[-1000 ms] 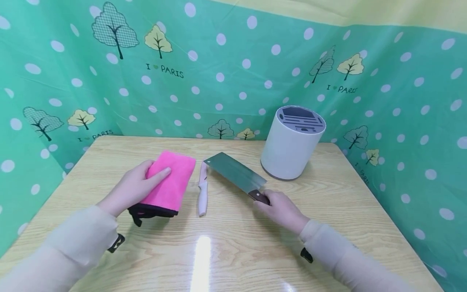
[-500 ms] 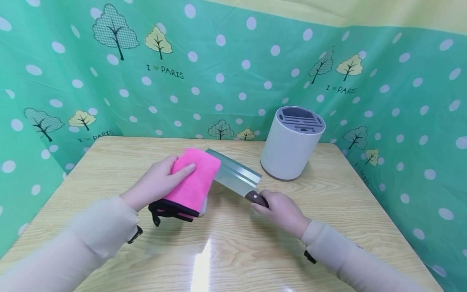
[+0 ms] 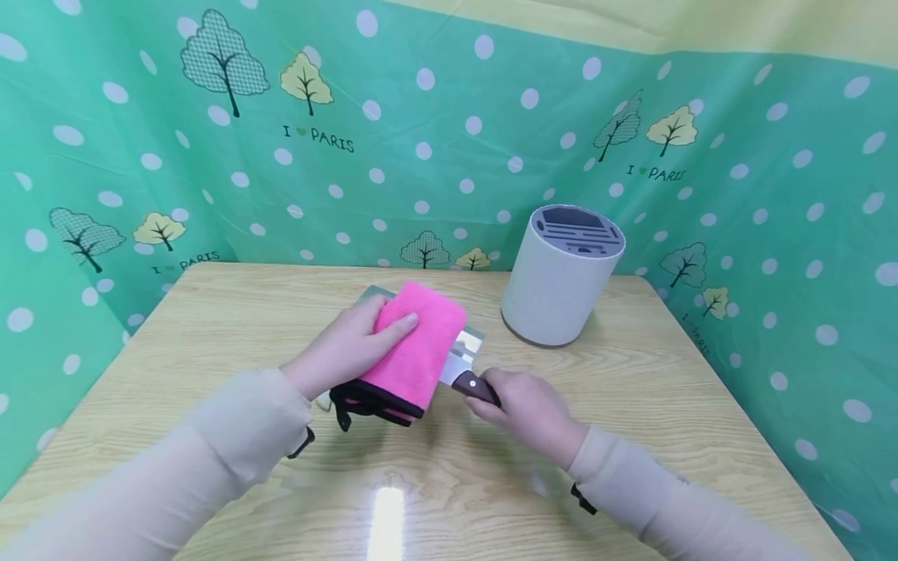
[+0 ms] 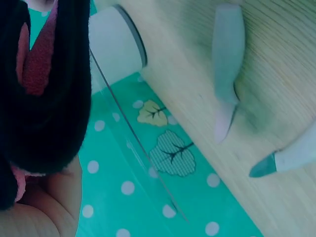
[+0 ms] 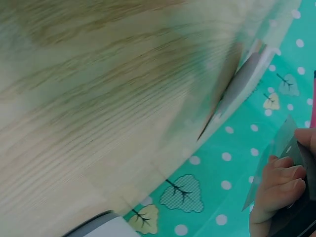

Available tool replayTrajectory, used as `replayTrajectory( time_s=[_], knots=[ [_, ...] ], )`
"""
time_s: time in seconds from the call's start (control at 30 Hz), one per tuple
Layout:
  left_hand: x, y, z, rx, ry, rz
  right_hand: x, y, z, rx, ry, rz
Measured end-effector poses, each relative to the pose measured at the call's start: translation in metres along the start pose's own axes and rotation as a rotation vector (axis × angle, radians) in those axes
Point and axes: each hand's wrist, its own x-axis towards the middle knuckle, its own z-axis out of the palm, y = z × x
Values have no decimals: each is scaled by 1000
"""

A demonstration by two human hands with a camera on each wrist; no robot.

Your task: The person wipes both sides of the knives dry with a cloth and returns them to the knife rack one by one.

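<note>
My left hand [image 3: 351, 343] holds a folded pink cloth [image 3: 421, 335] with black edging, thumb on top. The cloth lies across the middle of a cleaver's blade [image 3: 468, 343] in the head view, hiding much of it; its far corner shows beyond the cloth. Around the cleaver's dark riveted handle [image 3: 477, 387] my right hand [image 3: 529, 409] is curled. The blade appears nearly edge-on as a thin line in the left wrist view. A small knife [image 4: 229, 54] with a pale handle lies on the table there; the cloth mostly hides that area in the head view.
A white cylindrical knife block [image 3: 561, 284] with slots on top stands at the back right of the wooden table [image 3: 673, 389]. A white object with a dark green tip [image 4: 264, 167] shows in the left wrist view. A green dotted curtain [image 3: 421, 156] hangs behind.
My left hand has moved right with the cloth, from beside the cleaver to over its blade, covering the small knife. My right hand has shifted slightly left with the cleaver.
</note>
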Motion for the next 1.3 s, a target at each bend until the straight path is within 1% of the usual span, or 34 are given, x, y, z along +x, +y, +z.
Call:
replayTrajectory(
  time_s=[0.1, 0.2, 0.4, 0.57, 0.8, 0.87, 1.0, 1.17, 1.3],
  knots=[
    [3, 1, 6, 5, 4, 24, -1, -4, 1, -18, 0, -32],
    [4, 2, 11, 7, -4, 30, -3, -7, 2, -40, 8, -64],
    [5, 5, 18, 10, -23, 15, -7, -12, 4, -68, 35, -116],
    [4, 4, 20, 39, -32, 8, -10, -14, 4, -92, 62, -155],
    [3, 0, 26, 85, -25, 6, -11, -18, 5, -108, 93, -178],
    [3, -2, 27, 116, -19, 12, -12, -19, 5, -106, 93, -176],
    [1, -2, 30, 220, 2, 23, -14, -20, 7, -100, 93, -179],
    [-2, 0, 33, 389, 58, 34, -15, -22, 8, -103, 109, -191],
    [-3, 0, 34, 499, 104, 50, -16, -22, 9, -92, 121, -196]
  ],
)
